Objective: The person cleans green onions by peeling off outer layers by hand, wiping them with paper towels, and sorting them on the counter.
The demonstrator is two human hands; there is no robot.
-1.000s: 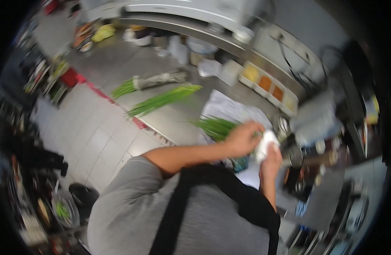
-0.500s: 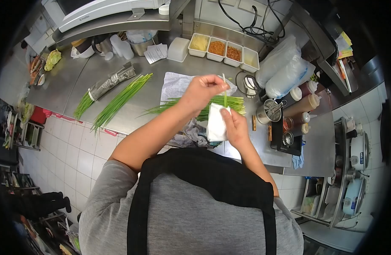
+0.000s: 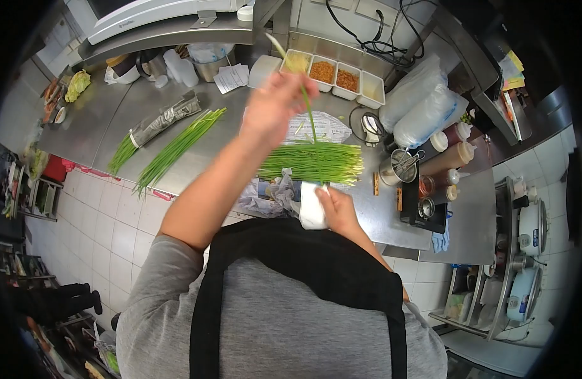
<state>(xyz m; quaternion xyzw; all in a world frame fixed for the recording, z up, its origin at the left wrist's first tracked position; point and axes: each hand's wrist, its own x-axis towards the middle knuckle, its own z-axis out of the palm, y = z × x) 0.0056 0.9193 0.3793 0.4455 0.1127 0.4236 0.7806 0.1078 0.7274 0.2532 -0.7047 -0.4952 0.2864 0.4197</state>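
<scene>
And here's the left hand [image 3: 272, 108] out over the table [image 3: 79, 129], blurred, its fingers seemingly pinched on one green stalk [image 3: 310, 117], the pale end pointing up toward the trays [image 3: 371, 88]! Down at the table's near edge, the right hand [image 3: 339, 210] has its fingers clamped on a folded white cloth [image 3: 312, 210]. Between them, the big green bunch [image 3: 316, 159] lies crosswise, printed paper [image 3: 329, 126] showing just beyond it.
</scene>
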